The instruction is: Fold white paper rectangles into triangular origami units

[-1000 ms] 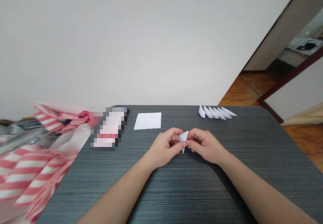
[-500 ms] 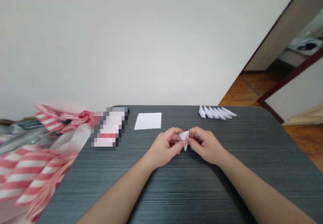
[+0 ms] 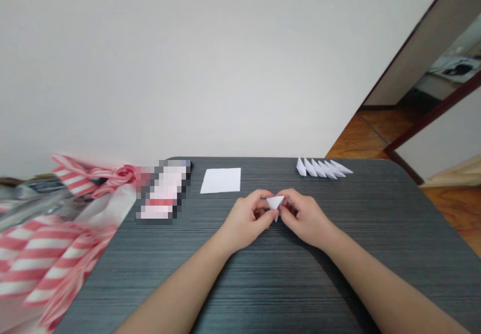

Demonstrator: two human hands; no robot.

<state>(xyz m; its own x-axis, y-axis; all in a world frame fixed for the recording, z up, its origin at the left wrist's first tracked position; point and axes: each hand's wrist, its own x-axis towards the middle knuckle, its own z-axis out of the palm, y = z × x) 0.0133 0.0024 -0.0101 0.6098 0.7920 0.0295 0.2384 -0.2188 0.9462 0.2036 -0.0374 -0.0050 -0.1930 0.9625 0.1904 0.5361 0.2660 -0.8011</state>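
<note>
Between my two hands is a small folded piece of white paper (image 3: 275,202), its top a flat triangle with a point hanging downward. My left hand (image 3: 251,219) pinches it from the left with the thumb in front. From the right, my right hand (image 3: 303,214) grips its other side, thumb and fingers closed at the edge. Some fingertips are hidden behind the paper and the hands. Farther back on the right, several folded white paper pieces (image 3: 318,168) lie in an overlapping row. A flat white sheet of paper (image 3: 221,180) lies back left of my hands.
The dark table (image 3: 240,284) has a wood-grain top and stands against a white wall (image 3: 233,63). A pixelated, blurred-out object (image 3: 165,188) lies at its back left. Red-and-white striped bags (image 3: 48,254) are heaped beyond the left edge. A doorway with wooden floor (image 3: 356,136) is at right.
The folded paper has turned slightly in my fingers, so its triangular top faces me more broadly. My right fingers have shifted a little around its edge.
</note>
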